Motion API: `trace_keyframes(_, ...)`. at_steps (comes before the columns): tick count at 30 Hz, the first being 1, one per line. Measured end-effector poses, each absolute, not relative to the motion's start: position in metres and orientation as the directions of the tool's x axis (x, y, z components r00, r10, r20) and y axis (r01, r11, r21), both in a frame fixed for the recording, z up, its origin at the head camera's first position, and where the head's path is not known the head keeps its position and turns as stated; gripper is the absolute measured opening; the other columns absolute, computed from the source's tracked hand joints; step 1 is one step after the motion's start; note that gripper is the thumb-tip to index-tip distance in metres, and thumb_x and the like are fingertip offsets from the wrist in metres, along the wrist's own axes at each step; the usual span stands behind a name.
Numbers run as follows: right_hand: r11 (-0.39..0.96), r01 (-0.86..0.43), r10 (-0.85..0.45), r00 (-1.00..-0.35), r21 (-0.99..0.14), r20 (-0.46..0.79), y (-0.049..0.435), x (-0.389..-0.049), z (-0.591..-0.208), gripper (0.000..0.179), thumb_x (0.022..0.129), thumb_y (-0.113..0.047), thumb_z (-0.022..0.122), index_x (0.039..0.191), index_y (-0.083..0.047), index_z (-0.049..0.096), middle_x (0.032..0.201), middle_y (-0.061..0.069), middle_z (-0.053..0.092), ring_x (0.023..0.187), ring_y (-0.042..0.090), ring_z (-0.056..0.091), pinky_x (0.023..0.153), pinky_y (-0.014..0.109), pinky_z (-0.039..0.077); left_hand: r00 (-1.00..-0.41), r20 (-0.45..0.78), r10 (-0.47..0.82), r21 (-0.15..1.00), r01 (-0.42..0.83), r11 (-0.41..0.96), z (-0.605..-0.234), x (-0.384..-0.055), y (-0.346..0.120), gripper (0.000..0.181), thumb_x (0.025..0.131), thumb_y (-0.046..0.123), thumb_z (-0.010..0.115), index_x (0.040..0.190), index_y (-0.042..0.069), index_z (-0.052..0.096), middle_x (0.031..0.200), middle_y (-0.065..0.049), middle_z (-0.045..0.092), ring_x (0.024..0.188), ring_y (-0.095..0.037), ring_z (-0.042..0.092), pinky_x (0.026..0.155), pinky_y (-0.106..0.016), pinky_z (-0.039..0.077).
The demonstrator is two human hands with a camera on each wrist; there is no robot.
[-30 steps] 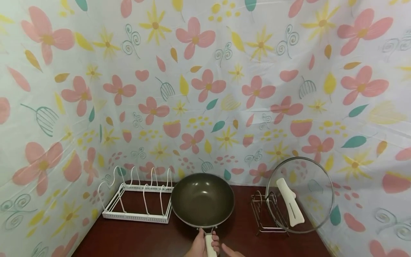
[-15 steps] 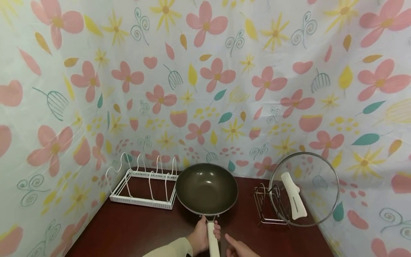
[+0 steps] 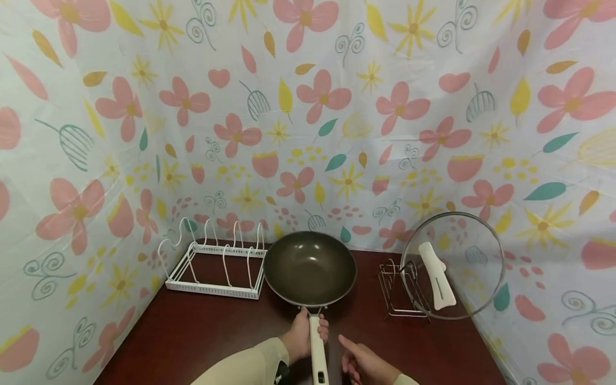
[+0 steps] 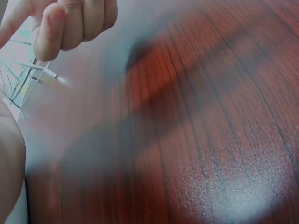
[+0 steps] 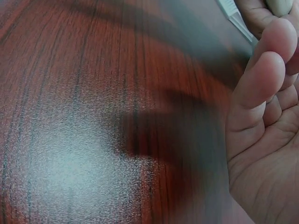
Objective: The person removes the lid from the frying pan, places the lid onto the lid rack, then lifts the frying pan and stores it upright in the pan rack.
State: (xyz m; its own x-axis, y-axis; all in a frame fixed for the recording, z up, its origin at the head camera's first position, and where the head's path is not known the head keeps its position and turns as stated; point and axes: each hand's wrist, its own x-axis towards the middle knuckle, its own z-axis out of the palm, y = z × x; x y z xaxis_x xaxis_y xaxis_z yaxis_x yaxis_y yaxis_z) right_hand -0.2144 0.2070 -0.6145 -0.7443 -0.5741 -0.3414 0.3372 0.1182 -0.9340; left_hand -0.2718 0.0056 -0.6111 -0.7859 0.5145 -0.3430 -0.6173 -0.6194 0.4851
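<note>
A dark wok with a long cream handle sits in the middle of the head view, its bowl tilted towards me. My left hand grips that handle close to the bowl, fingers wrapped around it. To the right of the handle, apart from it, is my right hand, holding nothing. One of its digits points forward while others bend loosely. The right wrist view shows its palm and fingers above the table, with part of the left hand behind.
On the left stands a white wire rack with upright loops. A glass lid with a cream handle leans upright in a small metal rack on the right. Flowered sheeting encloses the dark red table at the back and sides.
The head view has tilted downward, bringing more of both arms and the wok handle into sight. My left hand keeps its grip, and the wok stays in about the same place between the racks.
</note>
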Motion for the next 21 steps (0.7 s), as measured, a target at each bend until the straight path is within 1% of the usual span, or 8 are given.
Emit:
trace_keyframes(6, 0.100, 0.367, -0.583, -0.732, -0.925, -0.354, 0.207, -0.212, -0.615, 0.063, 0.104, -0.059, 0.039, 0.067, -0.012, 0.060, 0.048, -0.007, 0.045, 0.042, 0.008, 0.046, 0.046, 0.024, 0.044, -0.801, -0.390, 0.454, 0.526, -0.598, -0.605, -0.613, -0.273, 0.013, 0.068, 0.101, 0.065, 0.001, 0.086, 0.013, 0.043, 0.066, 0.008, 0.042, 0.052, -0.002, 0.037, 0.051, -0.015, 0.036)
trace_keyframes(10, 0.096, 0.361, -0.597, -0.725, -0.928, -0.343, 0.209, -0.212, -0.615, 0.063, 0.104, -0.058, 0.038, 0.067, -0.012, 0.061, 0.048, -0.008, 0.045, 0.043, 0.007, 0.047, 0.047, 0.024, 0.044, -0.803, -0.419, 0.423, 0.532, -0.595, -0.602, -0.610, -0.271, 0.018, 0.067, 0.103, 0.064, 0.002, 0.084, 0.014, 0.042, 0.064, 0.009, 0.042, 0.051, -0.001, 0.036, 0.050, -0.015, 0.035)
trace_keyframes(16, 0.128, 0.307, -0.580, -0.748, -0.943, -0.322, 0.207, -0.210, -0.616, 0.063, 0.106, -0.055, 0.037, 0.066, -0.011, 0.061, 0.047, -0.008, 0.046, 0.043, 0.007, 0.047, 0.047, 0.023, 0.043, -0.795, -0.443, 0.414, 0.521, -0.604, -0.603, -0.610, -0.270, 0.017, 0.068, 0.102, 0.065, 0.003, 0.083, 0.013, 0.044, 0.061, 0.009, 0.041, 0.051, -0.002, 0.036, 0.050, -0.015, 0.035)
trace_keyframes(21, 0.138, 0.314, -0.578, -0.745, -0.939, -0.334, 0.205, -0.211, -0.616, 0.063, 0.105, -0.056, 0.037, 0.066, -0.012, 0.061, 0.048, -0.008, 0.045, 0.043, 0.007, 0.047, 0.047, 0.023, 0.044, -0.790, -0.457, 0.408, 0.525, -0.610, -0.594, -0.608, -0.273, 0.014, 0.067, 0.103, 0.064, 0.005, 0.084, 0.013, 0.044, 0.062, 0.009, 0.041, 0.051, -0.002, 0.036, 0.050, -0.016, 0.035)
